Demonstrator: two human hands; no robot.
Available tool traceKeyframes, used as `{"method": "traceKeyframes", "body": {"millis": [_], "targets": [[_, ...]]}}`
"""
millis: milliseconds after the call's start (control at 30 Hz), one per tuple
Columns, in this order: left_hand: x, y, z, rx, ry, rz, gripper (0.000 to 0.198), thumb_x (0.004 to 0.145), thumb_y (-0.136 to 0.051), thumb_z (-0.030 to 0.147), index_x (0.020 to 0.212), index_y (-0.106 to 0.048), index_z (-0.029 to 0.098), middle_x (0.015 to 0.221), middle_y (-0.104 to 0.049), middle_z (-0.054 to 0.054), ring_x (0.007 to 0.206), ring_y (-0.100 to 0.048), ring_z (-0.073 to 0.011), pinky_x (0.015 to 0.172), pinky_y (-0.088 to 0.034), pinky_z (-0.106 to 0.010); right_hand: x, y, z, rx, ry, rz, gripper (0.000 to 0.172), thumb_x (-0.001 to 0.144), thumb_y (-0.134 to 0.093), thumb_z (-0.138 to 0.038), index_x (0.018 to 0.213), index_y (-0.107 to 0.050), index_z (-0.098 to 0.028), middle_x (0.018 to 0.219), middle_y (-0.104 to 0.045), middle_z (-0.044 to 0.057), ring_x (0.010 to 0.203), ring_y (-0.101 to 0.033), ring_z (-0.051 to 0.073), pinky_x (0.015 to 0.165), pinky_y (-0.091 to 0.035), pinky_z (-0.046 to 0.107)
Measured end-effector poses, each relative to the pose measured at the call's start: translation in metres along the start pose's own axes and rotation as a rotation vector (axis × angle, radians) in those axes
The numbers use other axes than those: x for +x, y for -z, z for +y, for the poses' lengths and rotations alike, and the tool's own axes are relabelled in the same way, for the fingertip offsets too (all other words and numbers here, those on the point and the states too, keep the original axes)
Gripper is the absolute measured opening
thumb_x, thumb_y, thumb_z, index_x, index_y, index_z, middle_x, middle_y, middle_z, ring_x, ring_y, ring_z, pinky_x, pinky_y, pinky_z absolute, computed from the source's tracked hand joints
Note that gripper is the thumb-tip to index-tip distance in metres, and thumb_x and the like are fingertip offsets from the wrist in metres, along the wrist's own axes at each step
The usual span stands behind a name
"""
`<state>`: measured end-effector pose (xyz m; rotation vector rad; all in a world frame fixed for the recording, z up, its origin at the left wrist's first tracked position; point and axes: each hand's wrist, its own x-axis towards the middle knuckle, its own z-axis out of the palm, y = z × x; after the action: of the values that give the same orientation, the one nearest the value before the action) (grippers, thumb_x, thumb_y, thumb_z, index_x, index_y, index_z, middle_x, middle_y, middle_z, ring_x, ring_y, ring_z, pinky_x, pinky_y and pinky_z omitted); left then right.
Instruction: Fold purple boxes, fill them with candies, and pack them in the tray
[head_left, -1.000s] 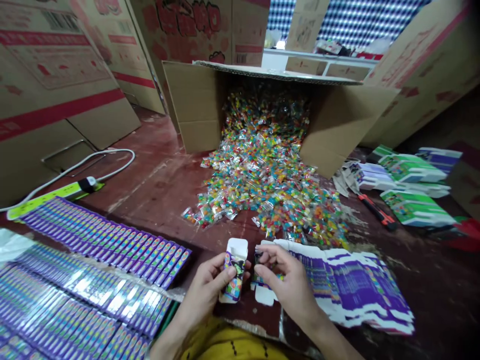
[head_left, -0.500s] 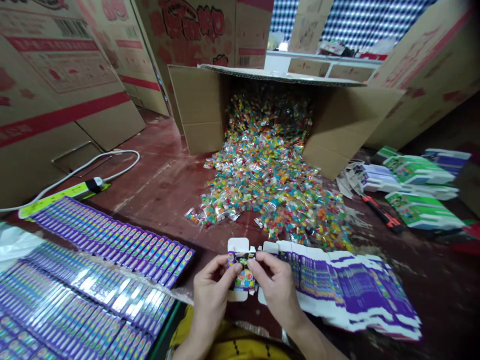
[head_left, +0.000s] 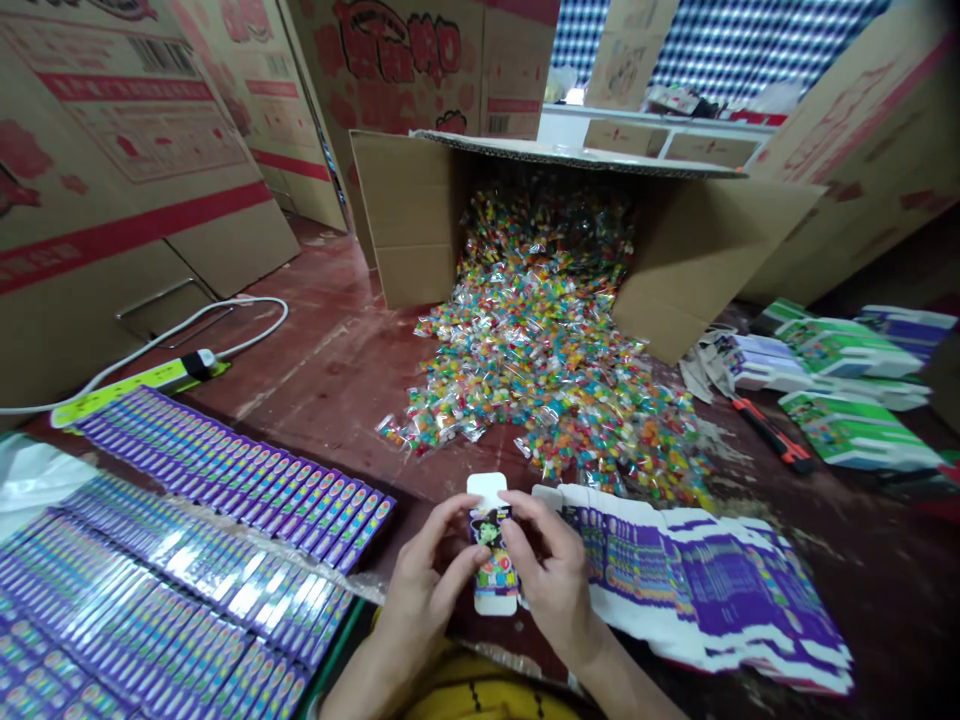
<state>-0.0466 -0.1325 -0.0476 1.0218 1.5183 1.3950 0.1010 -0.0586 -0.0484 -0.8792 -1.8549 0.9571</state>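
Note:
A small purple carton (head_left: 493, 560) with white end flaps stands out at the bottom middle, held between my two hands. My left hand (head_left: 435, 570) has its thumb and fingers on the carton's left edge. On the right edge, my right hand (head_left: 551, 565) grips with thumb and fingers. To the right lies a fanned row of flat purple cartons (head_left: 712, 580) with white flaps. Beyond my hands, small clear packets of colourful candy (head_left: 532, 370) spill from a tipped cardboard box (head_left: 409, 220).
Rows of filled purple boxes (head_left: 247, 480) lie at the left, near a yellow-green power strip (head_left: 135, 390) with a white cable. At the right are a red-and-black cutter (head_left: 772, 435) and stacks of green cartons (head_left: 855, 430). Large cardboard boxes (head_left: 142, 150) stand behind.
The carton between my hands has turned from wide and partly covered to narrow and upright, its top and bottom flaps showing. My left fingers have spread slightly. The view has shifted a little left.

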Motion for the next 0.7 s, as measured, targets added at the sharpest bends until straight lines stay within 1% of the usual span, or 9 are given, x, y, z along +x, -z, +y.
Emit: {"method": "traceKeyframes", "body": {"millis": [67,100,200,300,400,467,533,600,700], "targets": [[-0.001,0.001,0.001,-0.048,0.035,-0.033,0.029,0.085,-0.07,0.029,0.113,-0.064,0.025,0.084,-0.062,0.003,0.066,-0.059,-0.011,0.061,-0.049,-0.019,0.003,0.001,-0.003,-0.001,0.017,-0.016,0.019,0.094,-0.056,-0.016,0.108,-0.066,-0.024,0.095,-0.07,0.002,0.087,-0.066,0.017,0.08,-0.05,0.027],[-0.001,0.0,0.002,-0.071,0.05,-0.047,0.027,0.085,-0.07,0.029,0.111,-0.064,0.024,0.083,-0.061,0.003,0.067,-0.058,-0.0106,0.062,-0.048,-0.018,0.005,0.002,-0.004,-0.005,0.028,-0.025,0.015,0.094,-0.056,-0.016,0.103,-0.066,-0.024,0.094,-0.07,0.002,0.088,-0.066,0.017,0.081,-0.05,0.027],[-0.002,0.0,0.002,-0.194,0.101,-0.092,0.028,0.085,-0.071,0.027,0.111,-0.063,0.023,0.092,-0.064,0.0,0.078,-0.061,-0.013,0.07,-0.05,-0.02,0.01,0.005,-0.004,-0.01,0.038,-0.05,0.012,0.094,-0.057,-0.016,0.092,-0.067,-0.022,0.098,-0.07,0.004,0.094,-0.066,0.019,0.085,-0.049,0.029],[-0.002,-0.002,0.001,-0.344,0.169,-0.124,0.03,0.085,-0.072,0.025,0.112,-0.061,0.023,0.092,-0.066,-0.001,0.082,-0.064,-0.0141,0.074,-0.051,-0.021,0.011,0.006,0.0,0.032,-0.002,-0.092,0.011,0.093,-0.059,-0.017,0.087,-0.066,-0.022,0.107,-0.07,0.006,0.1,-0.067,0.02,0.087,-0.049,0.03],[-0.001,-0.004,-0.001,-0.435,0.165,-0.048,0.031,0.08,-0.076,0.022,0.106,-0.059,0.022,0.094,-0.063,0.0,0.077,-0.064,-0.0112,0.071,-0.05,-0.02,0.011,0.004,0.003,0.171,-0.074,-0.076,0.006,0.092,-0.061,-0.018,0.093,-0.064,-0.024,0.103,-0.07,0.005,0.094,-0.068,0.019,0.083,-0.051,0.03],[-0.001,-0.006,-0.002,-0.471,0.147,0.007,0.036,0.077,-0.079,0.02,0.105,-0.056,0.022,0.098,-0.061,0.0,0.076,-0.064,-0.0103,0.069,-0.05,-0.02,0.013,0.005,0.002,0.253,-0.107,-0.059,0.007,0.092,-0.061,-0.02,0.097,-0.062,-0.024,0.097,-0.069,0.004,0.091,-0.067,0.019,0.083,-0.052,0.031],[-0.001,-0.007,-0.002,-0.482,0.149,0.022,0.039,0.076,-0.08,0.019,0.106,-0.054,0.023,0.098,-0.06,0.0,0.073,-0.064,-0.0098,0.067,-0.05,-0.02,0.017,0.006,-0.002,0.307,-0.104,-0.109,0.002,0.093,-0.06,-0.022,0.093,-0.062,-0.023,0.093,-0.067,0.003,0.09,-0.065,0.019,0.084,-0.05,0.032],[-0.002,-0.007,0.0,-0.467,0.155,0.01,0.039,0.077,-0.079,0.019,0.106,-0.053,0.023,0.098,-0.06,0.0,0.072,-0.064,-0.0099,0.065,-0.05,-0.02,0.023,0.009,-0.006,0.364,-0.11,-0.206,0.009,0.093,-0.059,-0.027,0.086,-0.061,-0.021,0.091,-0.064,0.004,0.089,-0.063,0.019,0.082,-0.049,0.031],[-0.005,-0.005,0.003,-0.414,0.164,-0.018,0.039,0.078,-0.078,0.017,0.107,-0.053,0.023,0.1,-0.062,-0.001,0.074,-0.065,-0.0105,0.066,-0.05,-0.02,0.031,0.014,-0.01,0.431,-0.235,-0.306,0.018,0.087,-0.068,-0.032,0.08,-0.057,-0.02,0.085,-0.061,0.001,0.08,-0.059,0.016,0.074,-0.047,0.028]]}}
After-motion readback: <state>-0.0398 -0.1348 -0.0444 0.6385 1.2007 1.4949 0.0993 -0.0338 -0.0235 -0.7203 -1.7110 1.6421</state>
